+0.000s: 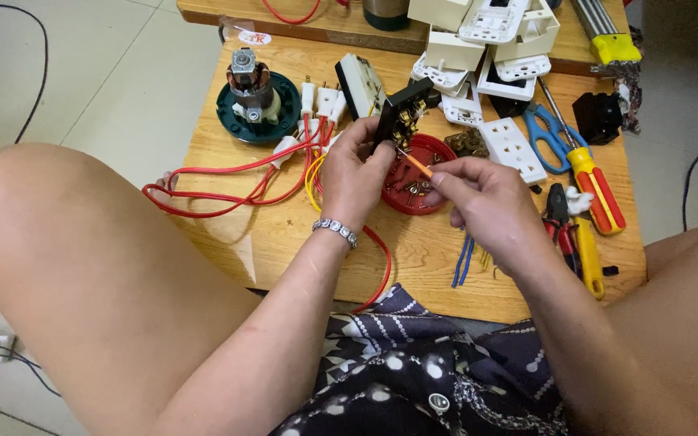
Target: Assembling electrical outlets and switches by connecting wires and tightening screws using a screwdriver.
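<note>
My left hand (355,167) holds up a black socket module (400,115) with brass contacts showing on its back. My right hand (478,198) pinches a small orange-handled screwdriver (417,165), its tip at the module's contacts. Both hands hover over a red round lid (432,199) holding several small screws and brass parts. A silver bracelet (335,231) is on my left wrist.
On the low wooden table (284,234) lie red wires with white plugs (228,173), a motor on a green base (254,95), white socket plates (513,148), blue scissors (545,133), a yellow-red screwdriver (595,186), pliers (573,234) and blue wire pieces (462,262). My bare knees flank the table.
</note>
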